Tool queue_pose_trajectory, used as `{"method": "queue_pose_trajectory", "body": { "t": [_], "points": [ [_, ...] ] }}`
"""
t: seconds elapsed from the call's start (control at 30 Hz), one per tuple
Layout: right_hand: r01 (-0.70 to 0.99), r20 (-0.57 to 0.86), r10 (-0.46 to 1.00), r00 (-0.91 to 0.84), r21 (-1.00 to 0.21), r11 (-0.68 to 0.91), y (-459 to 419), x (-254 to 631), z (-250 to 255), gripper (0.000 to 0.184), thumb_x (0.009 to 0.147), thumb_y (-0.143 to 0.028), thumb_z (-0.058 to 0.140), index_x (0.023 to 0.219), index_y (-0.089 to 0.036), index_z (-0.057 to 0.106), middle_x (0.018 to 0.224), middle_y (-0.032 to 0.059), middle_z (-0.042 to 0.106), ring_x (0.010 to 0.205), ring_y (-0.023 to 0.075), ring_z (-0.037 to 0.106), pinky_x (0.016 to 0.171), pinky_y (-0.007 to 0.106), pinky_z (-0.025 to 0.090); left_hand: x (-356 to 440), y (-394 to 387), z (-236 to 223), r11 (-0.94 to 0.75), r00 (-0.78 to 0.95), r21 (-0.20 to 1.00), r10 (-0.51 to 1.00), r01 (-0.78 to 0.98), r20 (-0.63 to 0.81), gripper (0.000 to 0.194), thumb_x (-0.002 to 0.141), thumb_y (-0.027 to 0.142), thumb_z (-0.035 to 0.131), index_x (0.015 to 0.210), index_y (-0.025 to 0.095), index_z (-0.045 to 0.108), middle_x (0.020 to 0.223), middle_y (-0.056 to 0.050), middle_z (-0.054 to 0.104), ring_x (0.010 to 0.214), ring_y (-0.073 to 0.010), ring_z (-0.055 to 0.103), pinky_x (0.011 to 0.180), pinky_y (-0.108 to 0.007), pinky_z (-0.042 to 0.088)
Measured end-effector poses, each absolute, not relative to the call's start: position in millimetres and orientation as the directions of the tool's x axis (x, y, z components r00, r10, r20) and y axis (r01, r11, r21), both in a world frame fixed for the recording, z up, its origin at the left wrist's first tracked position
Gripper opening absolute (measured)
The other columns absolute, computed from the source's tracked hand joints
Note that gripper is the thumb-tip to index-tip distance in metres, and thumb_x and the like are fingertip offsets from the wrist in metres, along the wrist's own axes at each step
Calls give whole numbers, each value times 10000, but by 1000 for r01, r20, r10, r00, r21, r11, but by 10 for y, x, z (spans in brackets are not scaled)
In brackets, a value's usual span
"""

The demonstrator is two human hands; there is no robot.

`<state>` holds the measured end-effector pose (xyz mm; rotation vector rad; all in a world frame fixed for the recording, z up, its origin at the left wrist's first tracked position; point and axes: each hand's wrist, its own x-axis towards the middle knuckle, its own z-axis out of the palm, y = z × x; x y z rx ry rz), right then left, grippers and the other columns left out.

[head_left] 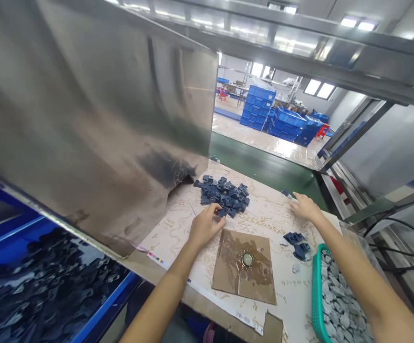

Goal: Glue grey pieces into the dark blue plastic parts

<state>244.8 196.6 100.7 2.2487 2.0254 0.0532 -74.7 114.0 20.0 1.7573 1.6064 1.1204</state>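
Hands [206, 226] near angular pieces [224, 194] (dark blue).

Your left hand [207, 225] reaches forward, palm down, its thumb and fingers curled toward each other with a small gap showing. Your right hand [303, 206] is stretched farther out, slightly blurred, fingers extended toward the left. Both your forearms are bare and slant inward from the lower corners.
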Motion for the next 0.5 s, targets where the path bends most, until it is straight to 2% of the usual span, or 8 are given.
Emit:
{"method": "queue_pose_trajectory", "body": {
  "t": [0.07, 0.27, 0.37, 0.5],
  "points": [
    [983, -60, 990, 129, 142, -119, 2223, 2367, 997, 416, 917, -323, 509, 1295, -152, 476, 1253, 129, 553, 1088, 237, 570, 915, 455, 465, -777, 1180, 171, -147, -114, 842, 965, 519, 238, 201, 744, 238, 563, 944, 223, 544, 840, 5, 650, 625, -138, 585, 638, -254, 420],
    [972, -101, 988, 120, 216, -96, 2474, 2298, 1139, 284, 932, -309, 499, 1175, -177, 561, 1104, 77, 619, 917, 161, 620, 792, 350, 530, -855, 1344, 138, -84, -359, 916, 903, 393, 237, 156, 709, 249, 570, 858, 212, 545, 688, 21, 612, 664, -161, 606, 636, -254, 432],
    [961, -98, 984, 148, 249, -120, 2485, 2417, 1152, 265, 935, -262, 489, 1175, -183, 567, 1102, 84, 635, 909, 161, 631, 768, 334, 535, -848, 1390, 126, -87, -389, 921, 888, 381, 245, 156, 692, 244, 581, 840, 212, 547, 654, 31, 608, 628, -156, 600, 612, -248, 430],
    [955, -99, 983, 156, 268, -124, 2492, 2580, 1131, 349, 895, -81, 429, 1195, -179, 578, 1119, 115, 659, 905, 187, 665, 707, 306, 531, -833, 1421, 90, -87, -374, 923, 897, 374, 236, 160, 687, 255, 585, 837, 211, 548, 628, 41, 604, 581, -146, 577, 598, -249, 419]
  ]
}}
